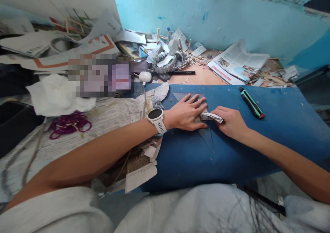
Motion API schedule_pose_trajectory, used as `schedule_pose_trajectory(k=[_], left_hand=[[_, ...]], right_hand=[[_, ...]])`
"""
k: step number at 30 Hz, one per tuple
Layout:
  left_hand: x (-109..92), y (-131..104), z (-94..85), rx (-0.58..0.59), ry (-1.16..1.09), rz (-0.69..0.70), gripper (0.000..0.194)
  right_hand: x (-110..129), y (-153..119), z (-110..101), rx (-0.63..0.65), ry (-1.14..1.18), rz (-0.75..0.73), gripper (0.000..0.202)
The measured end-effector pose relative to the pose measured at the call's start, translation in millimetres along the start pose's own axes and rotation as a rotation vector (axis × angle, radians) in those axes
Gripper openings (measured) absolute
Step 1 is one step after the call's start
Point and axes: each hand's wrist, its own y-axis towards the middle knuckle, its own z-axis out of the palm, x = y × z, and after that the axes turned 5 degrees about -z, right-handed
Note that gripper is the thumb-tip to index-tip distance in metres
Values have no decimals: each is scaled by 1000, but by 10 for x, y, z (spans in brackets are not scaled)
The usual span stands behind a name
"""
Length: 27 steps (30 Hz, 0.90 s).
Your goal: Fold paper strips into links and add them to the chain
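My left hand [187, 112] lies flat with its fingers spread, pressing on a clear set square [207, 139] on the blue mat [185, 164]. Part of the set square is hidden under that hand. Just to the right, my right hand [230, 121] pinches a folded strip of printed paper [212, 117], which lifts up from the edge near my left fingers. A black and green utility knife [251, 102] rests on the mat beyond my right hand.
Newspaper [116, 121] and a purple cord bundle [69, 124] lie at left. A white round-headed cable [145, 77], a black pen [182, 73], sticks and paper scraps crowd the back. Folded printed sheets [238, 62] lean near the blue wall.
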Motion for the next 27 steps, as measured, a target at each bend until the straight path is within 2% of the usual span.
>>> schedule_pose_trajectory(k=[5,9,11,15,18,23,27], left_hand=[[-13,-5,-3,10,18,6,90],[-15,-7,-1,2,21,7,89],[-12,-7,-1,0,20,11,90],[-9,-9,-2,-7,23,14,89],[-9,-8,7,-19,28,17,87],[0,-4,28,-22,37,19,86],[10,-9,33,-24,43,25,85]], right_hand=[[-62,-162,157,-49,-143,-211,31],[-130,-197,168,-35,-145,-311,34],[-120,-196,127,-55,-111,-296,32],[-28,-205,41,-62,-16,-141,28],[15,-234,55,-59,-22,-119,27],[-87,-267,186,-226,-63,-277,28],[-208,-285,244,-259,-117,-411,30]])
